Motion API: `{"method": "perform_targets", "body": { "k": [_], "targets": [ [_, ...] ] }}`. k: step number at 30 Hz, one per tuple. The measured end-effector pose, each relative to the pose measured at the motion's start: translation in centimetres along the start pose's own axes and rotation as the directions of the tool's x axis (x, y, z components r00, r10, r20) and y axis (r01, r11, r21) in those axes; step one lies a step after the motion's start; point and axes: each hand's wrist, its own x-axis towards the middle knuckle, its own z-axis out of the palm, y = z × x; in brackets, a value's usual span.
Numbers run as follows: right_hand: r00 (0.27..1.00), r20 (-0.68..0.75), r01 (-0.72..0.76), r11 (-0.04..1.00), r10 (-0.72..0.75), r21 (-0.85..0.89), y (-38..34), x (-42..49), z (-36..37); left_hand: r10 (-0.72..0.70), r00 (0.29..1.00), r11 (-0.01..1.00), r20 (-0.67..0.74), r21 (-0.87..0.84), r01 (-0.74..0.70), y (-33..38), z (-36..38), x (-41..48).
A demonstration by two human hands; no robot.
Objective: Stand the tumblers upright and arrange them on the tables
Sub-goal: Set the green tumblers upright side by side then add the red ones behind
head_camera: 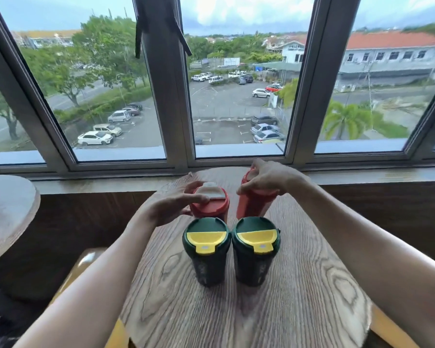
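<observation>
Nearest, below both hands, two green tumblers with yellow lids, the left green tumbler (206, 252) and the right green tumbler (256, 249), stand upright side by side on the wooden surface (299, 285). Behind them, the left hand (171, 205) curls around the left red tumbler (209, 203), upright with its white flap showing. Further right, the right hand (266, 179) grips the top of the right red tumbler (251, 204), which looks slightly tilted. Judging by this, one surface is nearly arranged; a second surface (8, 207) far left of the hands shows no tumblers.
</observation>
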Motion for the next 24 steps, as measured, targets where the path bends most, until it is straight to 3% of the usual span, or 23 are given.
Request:
{"method": "perform_targets", "body": {
  "k": [4,9,13,16,24],
  "targets": [
    [0.999,0.032,-0.02,0.993,0.024,-0.115,-0.6,-0.6,1.1,0.002,1.0,1.0,0.003,0.03,-0.002,0.1,-0.1,0.0],
    [0.998,0.061,-0.016,0.994,0.023,-0.108,-0.8,-0.8,1.4,0.006,1.0,0.999,0.018,0.047,-0.007,0.2,-0.1,0.0],
    [0.969,0.244,-0.065,0.99,0.033,0.125,0.8,-0.7,-0.1,-0.005,1.0,0.998,0.021,0.06,0.004,0.4,-0.1,-0.1],
    [0.932,0.359,-0.069,0.946,-0.053,0.318,3.1,-0.1,-1.1,-0.009,1.0,0.998,0.025,0.056,0.007,0.6,-0.1,-0.2],
    [0.956,0.193,0.041,0.75,-0.222,0.66,6.6,0.8,2.1,-0.013,1.0,0.999,0.013,0.046,0.012,0.6,-0.1,-0.3]
  ]
}}
